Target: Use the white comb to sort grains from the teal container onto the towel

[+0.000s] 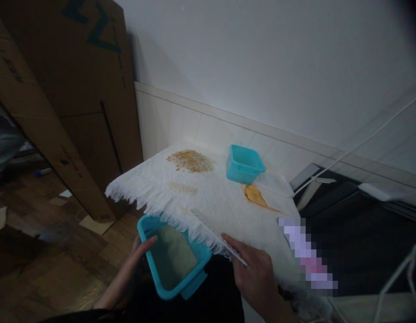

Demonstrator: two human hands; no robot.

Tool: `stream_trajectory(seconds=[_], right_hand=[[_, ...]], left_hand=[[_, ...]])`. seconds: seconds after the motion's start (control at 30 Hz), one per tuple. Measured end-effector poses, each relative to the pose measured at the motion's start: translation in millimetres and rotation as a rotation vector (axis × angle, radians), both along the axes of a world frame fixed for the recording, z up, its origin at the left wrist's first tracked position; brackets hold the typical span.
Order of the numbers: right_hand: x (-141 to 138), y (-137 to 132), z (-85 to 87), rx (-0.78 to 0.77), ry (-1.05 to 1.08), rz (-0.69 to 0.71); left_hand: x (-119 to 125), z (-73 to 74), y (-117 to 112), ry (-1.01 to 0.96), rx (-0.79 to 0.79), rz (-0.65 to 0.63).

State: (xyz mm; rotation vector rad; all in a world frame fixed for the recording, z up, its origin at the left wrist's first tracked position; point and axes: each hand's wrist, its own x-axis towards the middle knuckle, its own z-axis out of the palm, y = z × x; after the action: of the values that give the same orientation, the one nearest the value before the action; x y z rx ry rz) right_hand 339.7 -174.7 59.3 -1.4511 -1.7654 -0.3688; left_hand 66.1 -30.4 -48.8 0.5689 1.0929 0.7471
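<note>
My left hand (139, 252) grips the near-left wall of a turquoise plastic box (153, 273), thumb over the rim. The box is tilted below the table's fringed edge, with pale grains like rice (179, 251) inside. My right hand (255, 271) is closed on a thin white flat strip (239, 258), which lies along the cloth edge above the box; its far end is hard to make out against the cloth. On the white tablecloth (217, 206) are a thin scatter of pale grains (182, 188) and a heap of yellowish beans (192, 160) mixed with grains.
A second turquoise box (243, 172) stands at the back of the table, with a yellow-orange scoop-shaped piece (256, 196) before it. Tall cardboard boxes (93, 89) rise on the left. A white cable (362, 142) crosses on the right, above black items (356, 224).
</note>
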Motion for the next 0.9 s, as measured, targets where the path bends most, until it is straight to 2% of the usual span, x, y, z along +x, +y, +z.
stream_trajectory(seconds=[0.17,0.3,0.47,0.57,0.67,0.8,0.9], right_hand=[[-18,-7,7.0,0.002,0.059,0.108],[-17,-5,9.8,-0.044,0.155,0.152],[-2,31,7.3,-0.084,0.273,0.046],[3,56,0.1,-0.134,0.260,0.071],[2,68,-9.3,-0.149,0.230,0.106],[-3,61,-15.9,-0.138,0.174,0.121],[-10,47,-12.5,-0.170,0.178,0.184]], left_hand=[[1,-9.3,4,-0.010,0.001,0.044],[0,-15.8,6,0.005,-0.011,0.055],[-3,-11.6,8,0.004,0.032,0.041],[-6,-13.2,15,0.016,0.075,0.037],[-9,-17.0,20,0.058,0.055,0.084],[-12,-18.6,18,0.047,0.032,0.101],[-11,-15.4,13,0.028,0.039,0.071]])
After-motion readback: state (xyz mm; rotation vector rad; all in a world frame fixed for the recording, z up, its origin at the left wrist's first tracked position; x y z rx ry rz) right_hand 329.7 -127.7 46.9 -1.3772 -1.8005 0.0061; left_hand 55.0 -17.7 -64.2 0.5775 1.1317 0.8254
